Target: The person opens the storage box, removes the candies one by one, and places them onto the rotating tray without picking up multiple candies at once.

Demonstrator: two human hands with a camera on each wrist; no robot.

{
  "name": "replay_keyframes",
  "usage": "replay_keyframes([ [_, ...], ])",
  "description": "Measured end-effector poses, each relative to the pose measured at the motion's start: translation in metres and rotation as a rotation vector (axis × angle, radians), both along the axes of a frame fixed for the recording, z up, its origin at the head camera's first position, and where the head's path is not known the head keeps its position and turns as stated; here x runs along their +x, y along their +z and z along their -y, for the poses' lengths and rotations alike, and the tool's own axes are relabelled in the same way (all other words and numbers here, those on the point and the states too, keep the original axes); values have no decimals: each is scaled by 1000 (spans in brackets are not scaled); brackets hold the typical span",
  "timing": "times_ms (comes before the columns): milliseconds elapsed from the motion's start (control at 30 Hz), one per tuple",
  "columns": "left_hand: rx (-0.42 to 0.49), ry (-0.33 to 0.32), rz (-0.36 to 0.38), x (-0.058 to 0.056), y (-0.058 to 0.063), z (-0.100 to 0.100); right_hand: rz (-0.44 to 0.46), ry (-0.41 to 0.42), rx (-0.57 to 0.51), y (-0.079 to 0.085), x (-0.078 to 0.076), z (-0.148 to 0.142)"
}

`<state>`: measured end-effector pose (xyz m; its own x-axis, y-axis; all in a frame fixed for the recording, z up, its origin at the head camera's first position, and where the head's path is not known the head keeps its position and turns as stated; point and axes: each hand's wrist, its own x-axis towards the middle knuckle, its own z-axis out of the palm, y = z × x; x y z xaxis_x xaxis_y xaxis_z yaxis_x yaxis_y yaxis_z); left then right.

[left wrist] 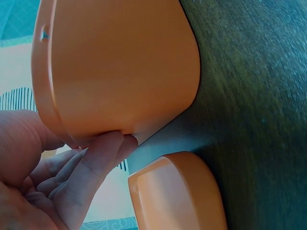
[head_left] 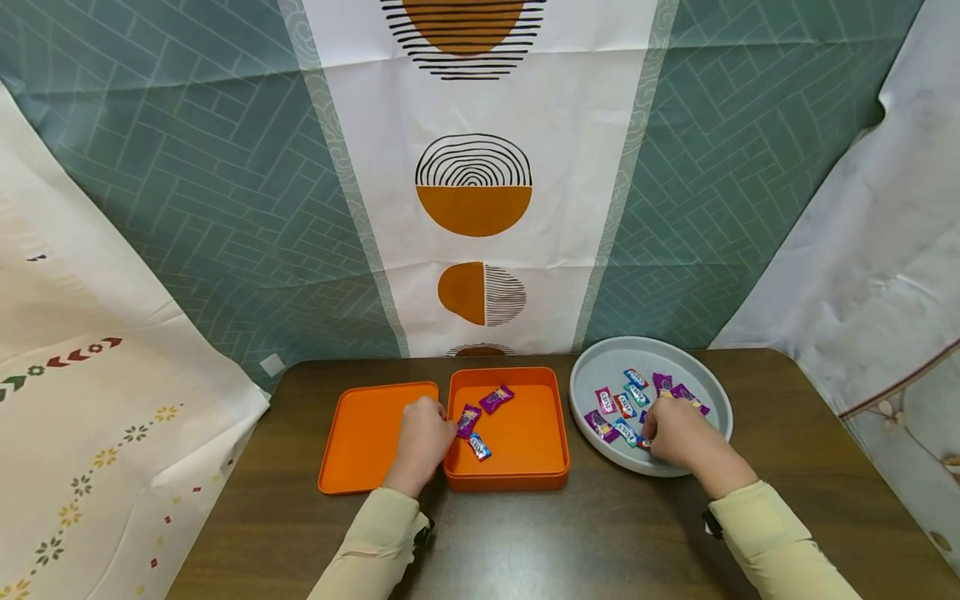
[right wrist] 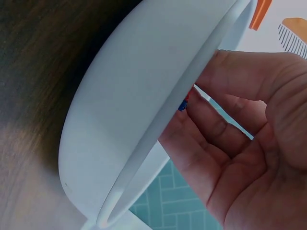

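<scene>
My left hand [head_left: 423, 437] grips the left wall of an orange box [head_left: 528, 425]. In the left wrist view, the thumb lies at the rim and the fingers [left wrist: 91, 167] press the outer wall. Two purple wrapped candies [head_left: 495, 398] and a blue-and-white one [head_left: 478, 447] lie in the box. Over the grey round tray [head_left: 592, 367], my right hand [head_left: 686, 433] reaches in with bent fingers. It pinches a small red-and-blue wrapped candy [right wrist: 183, 104], mostly hidden by the fingers and the tray rim. Several wrapped candies, such as a purple one [head_left: 601, 426], lie in the tray.
An orange lid [head_left: 363, 433], shaped like a shallow tray, lies left of the box. Everything stands on a dark wooden table [head_left: 510, 542]. A patterned cloth [head_left: 472, 292] hangs behind the table's back edge, with pale cloths at both sides.
</scene>
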<state>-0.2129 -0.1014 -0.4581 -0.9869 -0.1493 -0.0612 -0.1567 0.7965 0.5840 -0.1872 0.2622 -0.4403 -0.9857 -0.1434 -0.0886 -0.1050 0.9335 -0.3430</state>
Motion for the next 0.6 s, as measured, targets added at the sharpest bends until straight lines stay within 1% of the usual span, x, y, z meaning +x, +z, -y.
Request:
replay_keyframes([
  [233, 4, 1, 6, 1, -1, 1, 25, -1, 17, -1, 0, 1],
  [367, 15, 6, 10, 0, -2, 1, 21, 5, 23, -1, 1, 1],
  [500, -3, -1, -18, 0, -2, 1, 12, 10, 19, 3, 2, 3],
  [600, -14, -8, -39, 0, -3, 0, -4, 2, 20, 8, 1, 8],
])
